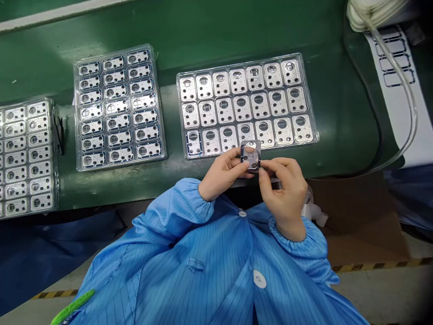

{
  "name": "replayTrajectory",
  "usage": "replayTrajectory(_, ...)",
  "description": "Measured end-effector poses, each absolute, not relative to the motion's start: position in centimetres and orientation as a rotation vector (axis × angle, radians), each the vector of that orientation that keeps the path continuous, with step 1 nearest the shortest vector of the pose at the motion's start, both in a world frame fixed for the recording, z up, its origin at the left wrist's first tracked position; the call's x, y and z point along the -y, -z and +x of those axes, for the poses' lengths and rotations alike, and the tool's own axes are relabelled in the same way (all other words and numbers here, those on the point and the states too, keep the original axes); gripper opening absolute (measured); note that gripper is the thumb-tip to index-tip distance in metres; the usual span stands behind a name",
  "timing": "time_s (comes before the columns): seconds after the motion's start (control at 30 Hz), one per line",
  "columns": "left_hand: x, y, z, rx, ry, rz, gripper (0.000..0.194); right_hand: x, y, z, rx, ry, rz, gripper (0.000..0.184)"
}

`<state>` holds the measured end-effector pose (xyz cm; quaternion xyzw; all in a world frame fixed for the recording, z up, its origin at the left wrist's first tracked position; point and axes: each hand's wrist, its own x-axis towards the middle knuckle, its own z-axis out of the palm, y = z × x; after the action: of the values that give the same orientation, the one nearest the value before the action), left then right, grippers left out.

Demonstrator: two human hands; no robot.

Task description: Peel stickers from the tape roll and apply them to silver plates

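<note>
My left hand (223,174) grips a small silver metal plate (251,154) between thumb and fingers, just above the front edge of the bench. The plate has a large round opening, small dark holes and a dark blue strip along its edges. At the plate's lower right corner, my right hand (286,183) is closed, thumb and fingertips pinched against the edge. Whether the fingertips hold the plate itself or the dark strip is too small to tell. Directly behind the hands lies a clear plastic tray (248,62) with rows of similar plates; one at its front left (194,142) has a dark blue border.
Left of that tray stands a stack of clear trays (117,166) with blue-bordered plates, and another tray (54,158) sits farther left beside black tweezers (59,134). On the right are a white sheet with dark frames (407,117), a clear hose (413,108) and a black cable (375,117).
</note>
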<state>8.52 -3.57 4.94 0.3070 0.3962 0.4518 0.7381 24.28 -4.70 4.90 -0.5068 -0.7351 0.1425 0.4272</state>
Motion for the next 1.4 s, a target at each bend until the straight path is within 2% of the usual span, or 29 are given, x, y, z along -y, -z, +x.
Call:
replayTrajectory(0.5, 3.5, -5.1, 8.2, -0.914, -0.934, 0.746, 0.047, 4.3, -4.6, 25.5, 1.915, -0.372, -1.115, 0.028)
replayTrajectory(1.07, 3.6, -4.6, 8.3, -0.929, -0.938, 0.818, 0.050, 4.4, -4.6, 25.5, 1.931, -0.292, -1.171, 0.021)
replayTrajectory(1.4, 3.5, -5.2, 8.3, -0.913, -0.939, 0.746, 0.050, 4.3, -4.5, 25.4, 1.938, -0.292, -1.094, 0.024)
